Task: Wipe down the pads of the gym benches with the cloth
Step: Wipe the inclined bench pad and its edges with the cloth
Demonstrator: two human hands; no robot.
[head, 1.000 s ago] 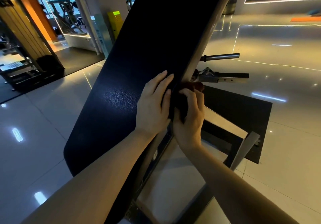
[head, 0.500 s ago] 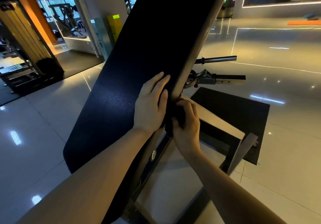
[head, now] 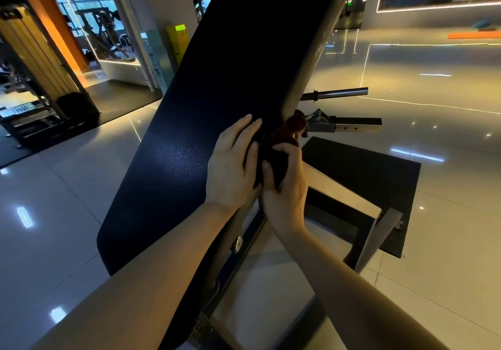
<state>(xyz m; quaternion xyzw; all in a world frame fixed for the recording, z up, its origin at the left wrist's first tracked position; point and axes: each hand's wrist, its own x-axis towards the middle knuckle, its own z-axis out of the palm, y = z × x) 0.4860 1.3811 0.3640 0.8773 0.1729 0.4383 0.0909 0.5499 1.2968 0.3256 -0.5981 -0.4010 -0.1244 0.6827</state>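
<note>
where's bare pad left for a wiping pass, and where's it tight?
Free: the pad face left of the left hand, and above it toward the top. Crowded: the pad's right edge, where the right hand grips the cloth beside the left hand.

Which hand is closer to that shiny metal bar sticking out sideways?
Right. The right hand grips the dark red cloth on the pad's edge, below the round metal bar; the left hand lies further left.

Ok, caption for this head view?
Left hand flat on the bench pad; right hand wipes its edge with a dark cloth.
</note>
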